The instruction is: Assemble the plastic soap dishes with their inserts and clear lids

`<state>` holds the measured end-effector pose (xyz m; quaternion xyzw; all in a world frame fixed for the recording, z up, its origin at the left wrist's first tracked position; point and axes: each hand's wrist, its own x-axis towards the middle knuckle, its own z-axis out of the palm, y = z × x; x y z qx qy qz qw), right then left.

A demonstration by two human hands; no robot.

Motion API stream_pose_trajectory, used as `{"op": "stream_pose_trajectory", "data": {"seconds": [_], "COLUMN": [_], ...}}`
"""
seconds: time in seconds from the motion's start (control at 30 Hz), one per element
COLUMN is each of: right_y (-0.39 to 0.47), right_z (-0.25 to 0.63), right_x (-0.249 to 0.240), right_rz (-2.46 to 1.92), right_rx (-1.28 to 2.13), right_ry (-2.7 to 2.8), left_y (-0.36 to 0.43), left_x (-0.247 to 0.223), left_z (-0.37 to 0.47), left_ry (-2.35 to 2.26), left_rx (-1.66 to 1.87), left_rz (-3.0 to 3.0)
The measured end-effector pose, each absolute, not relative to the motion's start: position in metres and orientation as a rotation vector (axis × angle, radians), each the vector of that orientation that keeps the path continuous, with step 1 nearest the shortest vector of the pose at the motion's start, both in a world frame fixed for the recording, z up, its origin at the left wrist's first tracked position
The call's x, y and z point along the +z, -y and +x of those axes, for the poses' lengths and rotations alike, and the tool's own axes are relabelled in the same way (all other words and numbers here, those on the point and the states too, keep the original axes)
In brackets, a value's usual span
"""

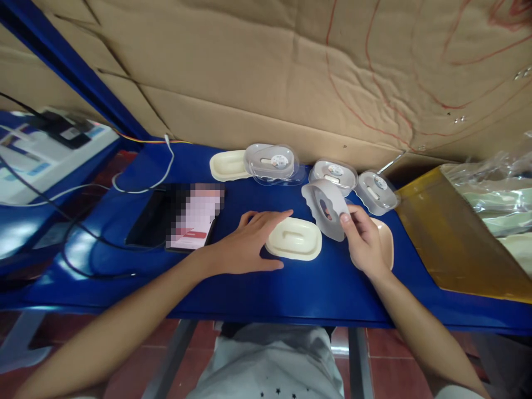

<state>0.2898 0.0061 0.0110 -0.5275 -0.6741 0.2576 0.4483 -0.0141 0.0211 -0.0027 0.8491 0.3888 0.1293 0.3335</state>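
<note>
Across the blue table (291, 293) there's a spread of soap-dish-looking parts, with a cardboard wall behind and a yellowish bin (449, 244) of bagged stock off to the right. Phone (183, 216) lies flat on the left, cable trailing away. Back row has a cream tray (226, 165) and a few clear lids (272, 162) with stickers. Left hand (249, 244) lies open and flat, fingers against the cream base (294, 238), steadying it. Right hand (366, 238) pinches a translucent cover (326, 208) by its edge, tilted up just beside that base. Looks to me like the fitting step: next bit would need the cover lined up square over the base, then pressed down.
</note>
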Motion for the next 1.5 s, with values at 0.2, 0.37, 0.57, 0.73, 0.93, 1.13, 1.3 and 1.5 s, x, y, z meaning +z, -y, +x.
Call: {"op": "stream_pose_trajectory", "data": {"seconds": [0.2, 0.37, 0.57, 0.73, 0.93, 1.13, 1.3, 1.5], "right_y": [0.008, 0.009, 0.007, 0.008, 0.011, 0.015, 0.014, 0.003], "right_z": [0.281, 0.269, 0.264, 0.261, 0.26, 0.263, 0.262, 0.275], "right_x": [0.011, 0.006, -0.005, -0.002, -0.001, -0.008, -0.01, 0.001], "right_rz": [-1.133, -0.927, -0.855, -0.848, -0.855, -0.732, -0.704, -0.816], "right_rx": [0.518, 0.406, 0.355, 0.262, 0.063, -0.168, -0.161, 0.224], "right_ry": [2.004, 2.245, 2.394, 2.503, 2.65, 2.711, 2.685, 2.562], "left_y": [-0.025, -0.027, -0.025, -0.026, -0.028, -0.026, -0.025, -0.029], "left_x": [-0.007, -0.009, -0.012, -0.016, -0.017, -0.011, -0.006, -0.006], "left_z": [-0.011, -0.009, -0.008, -0.011, -0.013, -0.013, -0.015, -0.018], "left_ry": [-1.13, -1.185, -1.14, -1.063, -1.027, -0.999, -0.982, -0.931], "left_rx": [0.375, 0.427, 0.479, 0.475, 0.435, 0.39, 0.362, 0.452], "left_rz": [2.152, 2.077, 2.092, 2.192, 2.283, 2.451, 2.532, 2.327]}}
